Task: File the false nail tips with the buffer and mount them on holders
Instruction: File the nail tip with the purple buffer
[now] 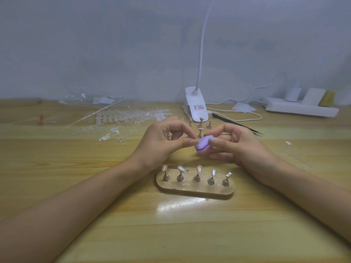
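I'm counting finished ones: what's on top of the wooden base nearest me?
Five metal holders stand in a row on the wooden base, each carrying a nail tip. How the tips are fixed is hidden beneath them.

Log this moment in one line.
right hand grips purple-and-pink buffer block | left hand pinches at its end, contents hidden | oval wooden base: five holders bearing nail tips

We see soft, rather dim light, cool on the wall [95, 44]. Glare sits on the tabletop [180, 205] toward 6 o'clock. The left hand [161, 141] and right hand [233, 147] look slightly blurred; the lens bows edges at 3 and 9 o'clock.
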